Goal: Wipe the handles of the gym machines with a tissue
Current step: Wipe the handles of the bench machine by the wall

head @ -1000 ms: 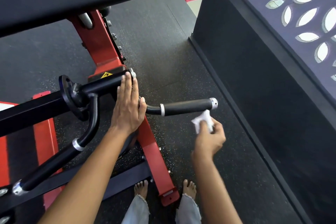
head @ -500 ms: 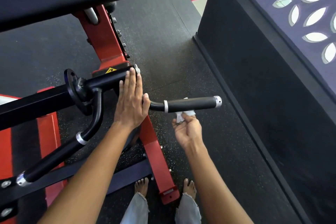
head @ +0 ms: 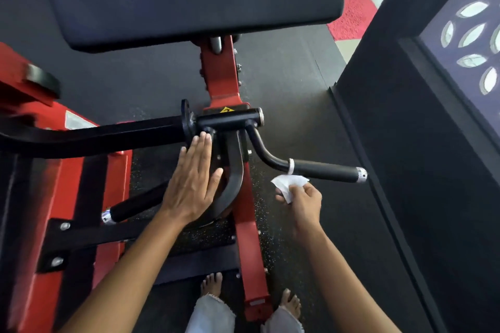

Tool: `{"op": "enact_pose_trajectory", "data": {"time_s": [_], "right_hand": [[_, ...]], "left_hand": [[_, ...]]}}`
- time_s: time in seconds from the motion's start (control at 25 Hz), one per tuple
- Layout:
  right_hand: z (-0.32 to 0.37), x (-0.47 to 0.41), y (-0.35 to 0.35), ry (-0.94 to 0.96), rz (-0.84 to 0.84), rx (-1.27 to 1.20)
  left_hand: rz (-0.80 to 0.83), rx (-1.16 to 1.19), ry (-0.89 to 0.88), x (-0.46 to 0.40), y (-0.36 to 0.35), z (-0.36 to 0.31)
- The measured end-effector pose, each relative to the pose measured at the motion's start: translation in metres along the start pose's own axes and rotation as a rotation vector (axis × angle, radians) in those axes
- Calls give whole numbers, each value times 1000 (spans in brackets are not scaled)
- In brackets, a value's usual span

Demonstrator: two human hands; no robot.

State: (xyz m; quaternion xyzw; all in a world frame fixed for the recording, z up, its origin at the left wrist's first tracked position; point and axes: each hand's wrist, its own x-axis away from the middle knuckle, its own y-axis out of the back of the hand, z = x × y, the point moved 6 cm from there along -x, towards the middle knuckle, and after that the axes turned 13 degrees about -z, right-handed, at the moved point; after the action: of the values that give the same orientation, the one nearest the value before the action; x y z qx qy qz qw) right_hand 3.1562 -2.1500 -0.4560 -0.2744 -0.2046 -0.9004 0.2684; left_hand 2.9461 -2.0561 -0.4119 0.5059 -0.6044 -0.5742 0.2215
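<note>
The right hand has dropped just below the right handle, pinching the tissue, while the flat, empty left hand has slid onto the left handle, likely next to wipe, with open floor before the wall.

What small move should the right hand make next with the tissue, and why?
Probably lift the tissue up onto the right handle near its silver ring. The right hand pinches the tissue just below the handle, apparently not touching it, while the left hand lies flat on the machine.
</note>
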Motion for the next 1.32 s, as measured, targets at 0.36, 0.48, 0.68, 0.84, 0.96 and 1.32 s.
{"op": "enact_pose_trajectory", "data": {"time_s": [0.36, 0.48, 0.68, 0.84, 0.96, 1.32], "right_hand": [[24, 129, -102, 788, 98, 308], [9, 176, -149, 1115, 151, 466], [-37, 209, -189, 1531, 260, 758], [-64, 214, -197, 1772, 384, 850], [-73, 214, -205, 1837, 467, 914], [-78, 225, -214, 1959, 582, 907]], "left_hand": [[53, -137, 170, 103, 53, 136], [110, -156, 118, 133, 46, 153], [106, -147, 92, 148, 39, 171], [104, -166, 111, 146, 35, 177], [110, -146, 107, 148, 37, 174], [9, -241, 44, 24, 39, 233]]}}
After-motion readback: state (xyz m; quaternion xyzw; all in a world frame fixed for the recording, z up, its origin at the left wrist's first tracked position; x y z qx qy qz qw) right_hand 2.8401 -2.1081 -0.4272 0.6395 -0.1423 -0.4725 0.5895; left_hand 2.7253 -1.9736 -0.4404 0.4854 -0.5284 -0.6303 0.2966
